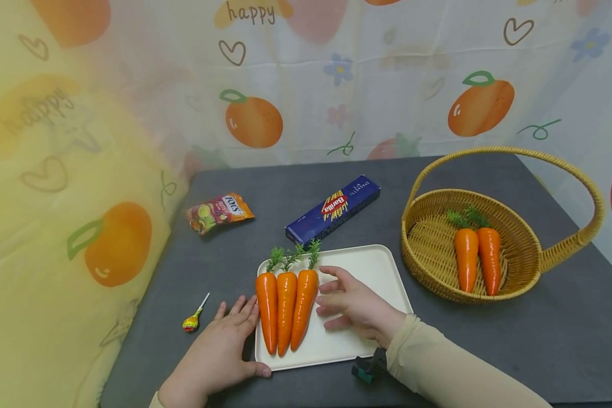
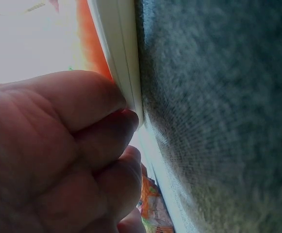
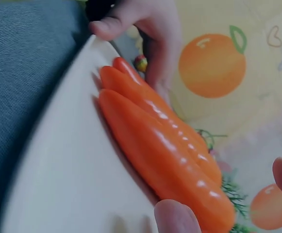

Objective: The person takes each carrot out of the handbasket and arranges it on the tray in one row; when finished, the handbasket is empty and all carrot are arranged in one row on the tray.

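Observation:
Three orange carrots (image 1: 286, 311) with green tops lie side by side along the left part of a white tray (image 1: 379, 269). My left hand (image 1: 216, 348) rests against the tray's left edge, fingers extended and thumb by the front corner. In the left wrist view, its fingertips (image 2: 128, 119) meet the tray's rim. Over the tray, my right hand (image 1: 357, 303) holds nothing; its loosely bent fingers are right beside the rightmost carrot (image 1: 304, 309). The right wrist view shows a fingertip (image 3: 175, 218) close to that carrot's thick end.
A wicker basket (image 1: 418, 277) with a tall handle stands on the right, holding two more carrots (image 1: 466, 260). Behind the tray lie a blue spaghetti box (image 1: 331, 209) and a candy bag (image 1: 219, 212). A lollipop (image 1: 191, 322) lies left of my left hand on the dark table (image 1: 540, 345).

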Available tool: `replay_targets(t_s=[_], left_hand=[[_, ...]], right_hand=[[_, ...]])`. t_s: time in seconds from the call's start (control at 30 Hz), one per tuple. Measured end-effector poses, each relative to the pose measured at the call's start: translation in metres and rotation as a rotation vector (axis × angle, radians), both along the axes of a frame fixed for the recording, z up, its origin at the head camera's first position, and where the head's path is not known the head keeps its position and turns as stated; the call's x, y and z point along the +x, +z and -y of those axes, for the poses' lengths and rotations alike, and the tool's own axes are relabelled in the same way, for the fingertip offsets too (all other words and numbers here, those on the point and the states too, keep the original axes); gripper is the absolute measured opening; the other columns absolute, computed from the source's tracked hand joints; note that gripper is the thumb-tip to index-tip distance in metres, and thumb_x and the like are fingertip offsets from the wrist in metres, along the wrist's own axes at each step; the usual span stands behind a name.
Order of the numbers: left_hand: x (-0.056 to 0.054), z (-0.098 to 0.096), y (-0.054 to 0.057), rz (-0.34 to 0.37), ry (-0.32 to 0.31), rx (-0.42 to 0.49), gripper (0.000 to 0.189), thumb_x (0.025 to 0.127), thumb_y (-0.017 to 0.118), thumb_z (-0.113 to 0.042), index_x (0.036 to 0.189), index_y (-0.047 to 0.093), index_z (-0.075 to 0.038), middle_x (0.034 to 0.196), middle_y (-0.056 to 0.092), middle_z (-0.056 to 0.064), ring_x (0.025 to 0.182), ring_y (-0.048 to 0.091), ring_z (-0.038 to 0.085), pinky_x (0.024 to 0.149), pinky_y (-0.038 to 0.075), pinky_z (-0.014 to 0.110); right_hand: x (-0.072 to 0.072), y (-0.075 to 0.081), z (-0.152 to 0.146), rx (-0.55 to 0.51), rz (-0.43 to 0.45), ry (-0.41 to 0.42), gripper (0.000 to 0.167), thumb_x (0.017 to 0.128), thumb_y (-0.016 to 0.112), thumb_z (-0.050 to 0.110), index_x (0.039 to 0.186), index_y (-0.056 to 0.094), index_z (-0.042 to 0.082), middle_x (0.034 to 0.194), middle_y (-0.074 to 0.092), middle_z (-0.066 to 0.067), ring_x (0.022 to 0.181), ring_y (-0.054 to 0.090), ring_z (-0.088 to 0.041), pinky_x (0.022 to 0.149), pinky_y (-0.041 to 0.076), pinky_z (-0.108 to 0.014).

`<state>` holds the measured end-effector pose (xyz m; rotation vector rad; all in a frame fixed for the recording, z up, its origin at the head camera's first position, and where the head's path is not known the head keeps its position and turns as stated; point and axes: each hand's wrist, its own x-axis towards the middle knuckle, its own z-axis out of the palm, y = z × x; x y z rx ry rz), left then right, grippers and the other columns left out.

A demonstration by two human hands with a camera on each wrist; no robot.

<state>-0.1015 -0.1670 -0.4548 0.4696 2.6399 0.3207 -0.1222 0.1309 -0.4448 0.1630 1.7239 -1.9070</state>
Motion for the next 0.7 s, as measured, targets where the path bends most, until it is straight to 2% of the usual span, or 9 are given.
replay_targets(t_s=[0.1,0.23,0.37,0.47,0.57,0.63,0.7], left_hand=[[0.000,-0.001,0.000,0.000,0.001,0.002,0.135,0.065,0.090,-0.083,0.167,0.048,-0.006,0.179,0.037,0.013,0.168,0.028,0.042,0.134,0.013,0.074],[0.000,-0.001,-0.001,-0.003,-0.001,0.005,0.135,0.065,0.090,-0.083,0.167,0.048,-0.005,0.179,0.037,0.013,0.168,0.029,0.042,0.134,0.013,0.074],[0.000,-0.001,-0.001,-0.004,-0.004,0.005,0.134,0.065,0.090,-0.082,0.166,0.048,-0.005,0.178,0.038,0.014,0.168,0.029,0.043,0.133,0.013,0.075],[-0.001,-0.001,-0.001,-0.006,-0.007,0.008,0.134,0.065,0.090,-0.082,0.166,0.048,-0.005,0.178,0.038,0.014,0.168,0.029,0.043,0.133,0.013,0.075],[-0.002,-0.001,0.000,-0.013,-0.012,0.013,0.134,0.065,0.090,-0.082,0.166,0.048,-0.005,0.178,0.038,0.014,0.168,0.029,0.043,0.134,0.013,0.074],[-0.002,0.000,0.000,-0.014,-0.015,0.014,0.134,0.065,0.090,-0.083,0.166,0.049,-0.005,0.178,0.038,0.014,0.168,0.029,0.043,0.134,0.013,0.074],[-0.001,0.001,0.000,-0.013,-0.015,0.012,0.135,0.064,0.090,-0.083,0.166,0.049,-0.006,0.178,0.039,0.014,0.168,0.029,0.043,0.134,0.013,0.074]], right_hand=[[-0.002,0.007,-0.008,0.005,-0.025,0.025,0.068,0.107,0.068,0.011,0.169,0.039,0.010,0.147,0.055,-0.026,0.106,0.075,-0.029,0.087,0.069,-0.045],[-0.006,0.018,-0.023,-0.002,-0.065,0.075,0.051,0.113,0.063,0.021,0.159,0.053,0.000,0.136,0.070,-0.022,0.103,0.079,-0.023,0.090,0.069,-0.040],[-0.011,0.032,-0.046,-0.044,-0.137,0.097,0.046,0.116,0.060,0.026,0.150,0.062,-0.005,0.124,0.078,-0.014,0.104,0.081,-0.020,0.095,0.068,-0.040],[-0.013,0.048,-0.069,-0.092,-0.197,0.076,0.042,0.117,0.056,0.028,0.146,0.066,-0.001,0.121,0.080,-0.009,0.107,0.082,-0.021,0.097,0.067,-0.040],[-0.015,0.063,-0.093,-0.146,-0.248,0.033,0.034,0.119,0.052,0.030,0.139,0.073,0.011,0.120,0.080,-0.004,0.109,0.081,-0.020,0.098,0.066,-0.037],[-0.017,0.070,-0.110,-0.218,-0.271,0.000,0.033,0.120,0.048,0.030,0.133,0.076,0.016,0.122,0.080,-0.003,0.111,0.081,-0.021,0.100,0.065,-0.036],[-0.018,0.074,-0.127,-0.329,-0.286,-0.026,0.037,0.121,0.044,0.029,0.133,0.076,0.015,0.124,0.079,-0.005,0.114,0.079,-0.023,0.104,0.064,-0.036]])
